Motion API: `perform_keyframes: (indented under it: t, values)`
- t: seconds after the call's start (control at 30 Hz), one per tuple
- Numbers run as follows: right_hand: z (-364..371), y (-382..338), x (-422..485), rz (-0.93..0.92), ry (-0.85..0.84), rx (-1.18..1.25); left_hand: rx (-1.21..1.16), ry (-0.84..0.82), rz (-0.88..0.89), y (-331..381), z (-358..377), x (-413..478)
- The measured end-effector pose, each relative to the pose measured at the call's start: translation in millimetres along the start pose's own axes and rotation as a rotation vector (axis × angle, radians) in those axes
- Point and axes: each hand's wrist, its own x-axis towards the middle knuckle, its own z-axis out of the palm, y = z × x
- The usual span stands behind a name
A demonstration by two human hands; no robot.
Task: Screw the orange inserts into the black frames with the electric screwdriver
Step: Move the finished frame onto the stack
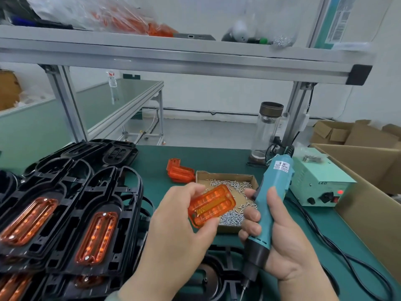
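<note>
Your left hand pinched one orange insert between thumb and fingers, raised above the cardboard tray of screws. Your right hand gripped the electric screwdriver, bit down, over a black frame on the bench; the frame was mostly hidden and possibly unfilled. Fitted frames lay stacked at left.

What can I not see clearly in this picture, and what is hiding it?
Head view: the nearest black frame lies mostly behind the left hand, which holds the orange insert, and the right hand.
Head view: the bit of the electric screwdriver is too small to show whether it carries a screw.
Head view: the stacked frames are cut off by the left edge.
Head view: the bag on the shelf is blurred.
</note>
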Motion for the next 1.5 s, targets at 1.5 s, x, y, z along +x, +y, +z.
perform_keyframes:
  t: [1.5]
  values:
    - [1.6,6.2,-5.2,0.114,-0.177,-0.061,-0.734,-0.039,-0.297,-9.5,12.0,-20.1]
